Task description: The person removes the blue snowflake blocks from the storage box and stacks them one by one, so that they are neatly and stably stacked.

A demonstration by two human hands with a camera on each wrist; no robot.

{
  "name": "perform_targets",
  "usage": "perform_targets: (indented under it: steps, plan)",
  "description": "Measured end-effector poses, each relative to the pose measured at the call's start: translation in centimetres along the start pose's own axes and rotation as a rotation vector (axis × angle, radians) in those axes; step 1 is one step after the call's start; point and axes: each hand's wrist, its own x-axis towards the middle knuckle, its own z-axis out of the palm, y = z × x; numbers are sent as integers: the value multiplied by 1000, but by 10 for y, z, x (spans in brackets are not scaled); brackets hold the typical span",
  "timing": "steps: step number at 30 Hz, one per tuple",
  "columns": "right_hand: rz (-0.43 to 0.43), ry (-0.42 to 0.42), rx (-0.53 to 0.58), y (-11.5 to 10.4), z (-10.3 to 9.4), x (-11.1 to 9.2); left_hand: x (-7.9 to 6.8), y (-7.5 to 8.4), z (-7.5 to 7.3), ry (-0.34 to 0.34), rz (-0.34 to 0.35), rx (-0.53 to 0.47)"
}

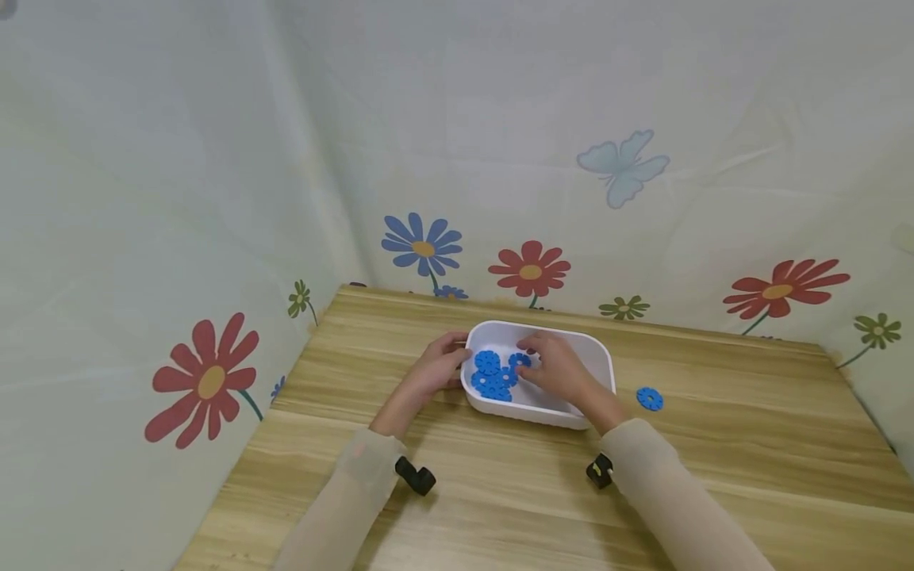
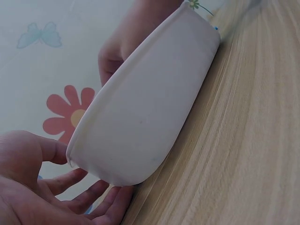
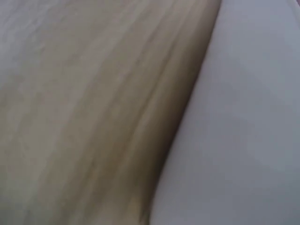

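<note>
A white plastic tub stands on the wooden table, with several blue snowflake discs piled at its left end. My left hand holds that end, its thumb at the rim and its fingers against the outer wall. The left wrist view shows the same hand below the tub's side. Inside the tub, my right hand has thumb and forefinger around one blue snowflake disc at the edge of the pile. The right wrist view shows only the tub's wall and the table, blurred.
One more blue snowflake disc lies flat on the table, right of the tub. Behind the table's back edge hangs a pale curtain printed with flowers and a butterfly; it also runs along the left side.
</note>
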Motion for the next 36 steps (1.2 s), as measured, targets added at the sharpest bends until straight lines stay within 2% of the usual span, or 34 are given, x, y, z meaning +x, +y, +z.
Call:
perform_targets:
  steps: [6,13,21,27,36]
  plan:
    - [-4,7,-65,5,11,1,0,-1,0,-2,-1,4]
    - [13,5,-62,6,13,2,1,-1,0,-5,6,-31]
    - [-6,-10,-98,8,17,3,0,-1,0,-8,2,-37]
    - [0,14,-89,10,19,3,0,0,0,-22,4,-31]
    - [57,20,-95,9,20,1,2,-4,-2,-12,10,-20]
